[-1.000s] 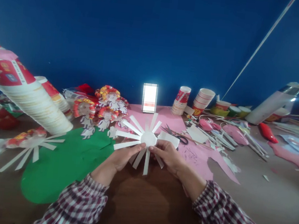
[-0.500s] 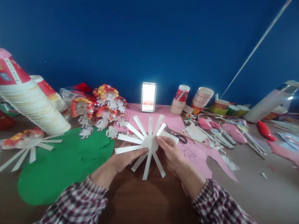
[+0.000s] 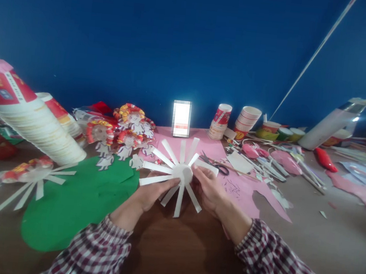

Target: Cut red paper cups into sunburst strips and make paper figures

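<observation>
Wall and table fill most of my view: the wall [image 3: 193, 38] is a flat deep blue, the table [image 3: 164, 248] brown and crowded, with bare wood nearest the person, perhaps left as working room. A green sheet [image 3: 64, 211] lies on the left side, below a long slanting stack of cups [image 3: 43, 126], nested probably to save space. Pink paper [image 3: 245, 193] spreads on the right.

Between both hands, above the wood, is a white paper starburst [image 3: 184, 174], its strips fanning around a round centre. The fingers of the left hand [image 3: 146, 194] grasp its near left part, thumb on top; those of the right hand [image 3: 210, 190] pinch its right side beside the centre. Holding it there seems to leave most strips free and unbent.

Small figures with red-and-yellow ruffs [image 3: 132, 125] are heaped beyond the green sheet, and scissors [image 3: 222, 169] lie just past the right hand, likely for easy reach.
</observation>
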`<state>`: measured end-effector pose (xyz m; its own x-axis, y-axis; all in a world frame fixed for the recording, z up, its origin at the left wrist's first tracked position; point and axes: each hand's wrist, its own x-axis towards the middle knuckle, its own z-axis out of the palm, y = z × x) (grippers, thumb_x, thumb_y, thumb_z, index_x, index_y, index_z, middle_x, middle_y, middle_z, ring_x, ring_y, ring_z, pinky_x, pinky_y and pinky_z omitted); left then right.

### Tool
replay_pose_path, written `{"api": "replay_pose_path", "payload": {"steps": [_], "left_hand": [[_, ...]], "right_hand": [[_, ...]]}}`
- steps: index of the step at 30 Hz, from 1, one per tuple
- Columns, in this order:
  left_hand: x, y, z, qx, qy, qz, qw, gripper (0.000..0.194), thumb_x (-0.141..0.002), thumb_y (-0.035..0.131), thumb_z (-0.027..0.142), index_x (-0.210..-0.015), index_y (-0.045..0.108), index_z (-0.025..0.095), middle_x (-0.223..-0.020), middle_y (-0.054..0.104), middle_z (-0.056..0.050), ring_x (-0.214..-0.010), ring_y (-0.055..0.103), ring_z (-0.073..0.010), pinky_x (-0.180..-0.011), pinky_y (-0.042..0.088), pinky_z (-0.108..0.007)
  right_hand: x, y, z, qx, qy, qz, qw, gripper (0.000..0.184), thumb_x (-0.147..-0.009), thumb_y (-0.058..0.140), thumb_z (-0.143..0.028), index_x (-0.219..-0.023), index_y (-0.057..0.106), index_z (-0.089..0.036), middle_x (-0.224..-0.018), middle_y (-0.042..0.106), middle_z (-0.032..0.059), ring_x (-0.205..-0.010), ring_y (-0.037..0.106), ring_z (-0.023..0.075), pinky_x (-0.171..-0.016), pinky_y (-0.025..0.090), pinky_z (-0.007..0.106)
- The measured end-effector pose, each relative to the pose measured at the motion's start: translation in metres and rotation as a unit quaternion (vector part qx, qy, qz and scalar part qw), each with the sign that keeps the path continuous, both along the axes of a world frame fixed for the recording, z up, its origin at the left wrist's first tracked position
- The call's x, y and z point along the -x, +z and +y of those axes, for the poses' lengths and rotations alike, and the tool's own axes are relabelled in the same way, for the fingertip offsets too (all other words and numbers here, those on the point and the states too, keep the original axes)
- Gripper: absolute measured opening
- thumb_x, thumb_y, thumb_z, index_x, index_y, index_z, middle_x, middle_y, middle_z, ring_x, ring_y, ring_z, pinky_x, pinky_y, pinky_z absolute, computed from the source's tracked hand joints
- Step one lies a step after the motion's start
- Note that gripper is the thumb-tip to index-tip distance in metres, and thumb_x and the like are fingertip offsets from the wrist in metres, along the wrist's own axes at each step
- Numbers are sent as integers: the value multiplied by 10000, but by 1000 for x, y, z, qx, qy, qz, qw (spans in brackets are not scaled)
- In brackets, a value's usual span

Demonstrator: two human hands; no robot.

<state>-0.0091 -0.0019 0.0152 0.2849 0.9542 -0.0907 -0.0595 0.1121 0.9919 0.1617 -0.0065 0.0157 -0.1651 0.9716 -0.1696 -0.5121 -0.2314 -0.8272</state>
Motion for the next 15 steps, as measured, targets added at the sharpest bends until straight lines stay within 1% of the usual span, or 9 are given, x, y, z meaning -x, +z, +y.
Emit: {"api": "replay_pose_path", "payload": {"steps": [3, 7, 10, 15], "left_hand": [[3, -4, 3, 12, 27, -36, 999, 314, -702, 758, 371, -922, 734, 148, -979, 742, -89, -923, 682, -276, -841, 531, -378], [3, -7, 5, 24, 35, -67, 997, 348, -709, 756, 359, -965, 722, 127, -995, 734, -105, -908, 682, -274, -835, 536, -395], [2, -7, 4, 28, 32, -72, 996, 358, -698, 766, 352, -971, 720, 125, -999, 731, -108, -893, 683, -267, -821, 542, -386], [3, -6, 1, 54, 48, -67, 995, 398, -674, 782, 369, -968, 708, 110, -946, 736, -121, -848, 692, -264, -779, 546, -365]], "right_hand": [[0, 3, -1, 17, 12, 12, 1000, 260, -727, 753, -422, -718, 676, -174, -646, 660, 2, -560, 577, 116, -526, 464, 227], [-1, 3, -3, 1, 36, 2, 999, 259, -667, 805, -373, -760, 688, -162, -659, 686, 7, -579, 616, 122, -568, 494, 230], [-2, 1, -3, -9, 27, -19, 999, 280, -629, 831, -353, -756, 681, -154, -646, 697, 5, -570, 622, 117, -567, 489, 225], [-1, 1, -4, -9, 9, -57, 998, 288, -634, 822, -375, -731, 667, -153, -615, 681, -5, -523, 590, 108, -512, 451, 222]]}}
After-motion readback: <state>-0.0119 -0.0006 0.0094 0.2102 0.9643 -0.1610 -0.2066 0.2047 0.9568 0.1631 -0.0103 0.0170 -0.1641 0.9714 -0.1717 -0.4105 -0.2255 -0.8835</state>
